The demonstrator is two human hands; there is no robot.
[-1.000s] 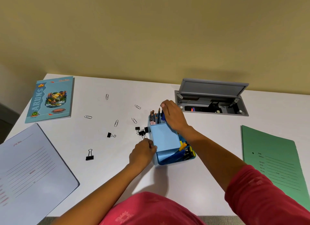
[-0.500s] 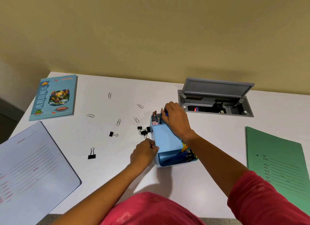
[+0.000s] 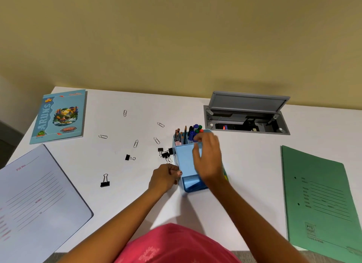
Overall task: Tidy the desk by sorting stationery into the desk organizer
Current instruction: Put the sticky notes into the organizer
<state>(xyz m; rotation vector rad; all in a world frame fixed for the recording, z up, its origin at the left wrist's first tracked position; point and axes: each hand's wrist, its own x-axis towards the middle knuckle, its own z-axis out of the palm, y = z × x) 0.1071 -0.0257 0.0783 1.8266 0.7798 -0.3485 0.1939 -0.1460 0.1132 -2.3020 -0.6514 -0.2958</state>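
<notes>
- The organizer [image 3: 185,160] is standing upright near the middle of the desk [image 3: 244,164], directly in front of the person.
- Pens [image 3: 195,128] and pencils [image 3: 177,134] are standing in its far compartments, tips and caps sticking up above the rim.
- The right hand [image 3: 207,158] is hovering over the organizer and is blurred. Its fingers are relaxed and loosely spread, gripping nothing that shows, and its fingertips are just beside the pens.
- The left hand [image 3: 165,177] is resting against the organizer's left wall with its fingers curled. I cannot tell whether they are pinching anything.
- A bunch of binder clips [image 3: 165,154] is lying just beside that left wall, beyond the left hand.
- A second clip [image 3: 129,157] is lying apart to the left, and a third clip [image 3: 105,181] is lying nearer the person.
- Paper clips [image 3: 136,143] are lying scattered across the desk, left of and beyond the organizer.
- A notebook [image 3: 58,115] is lying at the far left corner.
- A grey file [image 3: 35,204] is lying at the near left edge, and a green file [image 3: 323,200] is lying well apart on the right.
- A cable box [image 3: 246,115] is sitting in the desk beyond the organizer, with its lid raised.
</notes>
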